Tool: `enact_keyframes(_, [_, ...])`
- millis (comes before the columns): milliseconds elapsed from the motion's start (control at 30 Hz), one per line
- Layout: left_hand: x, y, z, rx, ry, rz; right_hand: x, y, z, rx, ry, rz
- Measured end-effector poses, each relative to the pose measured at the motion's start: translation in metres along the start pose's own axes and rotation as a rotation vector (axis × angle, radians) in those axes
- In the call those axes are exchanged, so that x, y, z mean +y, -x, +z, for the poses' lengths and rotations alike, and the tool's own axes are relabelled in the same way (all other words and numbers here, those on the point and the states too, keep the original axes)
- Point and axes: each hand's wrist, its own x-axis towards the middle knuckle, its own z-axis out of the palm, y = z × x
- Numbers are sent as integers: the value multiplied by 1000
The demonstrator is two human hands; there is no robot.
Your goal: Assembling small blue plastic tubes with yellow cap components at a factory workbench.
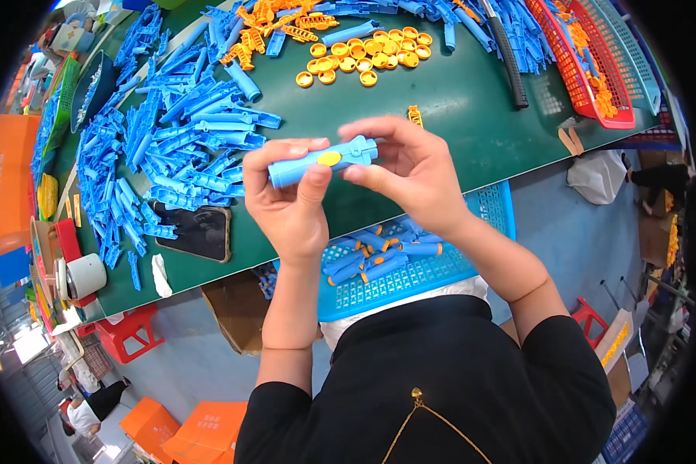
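Over the green table's near edge, my two hands hold a light blue plastic tube (290, 168), shaped like a small torch casing, with a yellow oval button on its side. My left hand (286, 201) wraps round the wide end, thumb by the button. At the narrower, stepped end, my right hand (410, 166) pinches with thumb and fingers. The tube lies nearly level, its right end a little higher. Just beyond my right hand lies a small orange ribbed part (415, 116). To the left spreads a heap of blue half-shells (201, 127).
Orange round caps (369, 78) lie at the far middle, near orange ribbed pieces (263, 23). A black-handled tool (509, 66) and a red basket (622, 117) are at right. A phone (201, 230) lies left. Below the hands, a blue basket (433, 278) holds blue tubes with orange ends (385, 264).
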Motion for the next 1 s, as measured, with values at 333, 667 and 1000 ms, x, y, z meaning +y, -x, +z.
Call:
enact_keyframes(333, [-2, 1, 2, -298, -586, 488, 7, 14, -12, -45, -1087, 652])
enact_keyframes(667, [8, 2, -3, -247, -426, 293, -17, -15, -28, -149, -259, 344])
enact_keyframes(1000, [-13, 2, 4, -282, -858, -15, 48, -84, -60, -115, 994, -534])
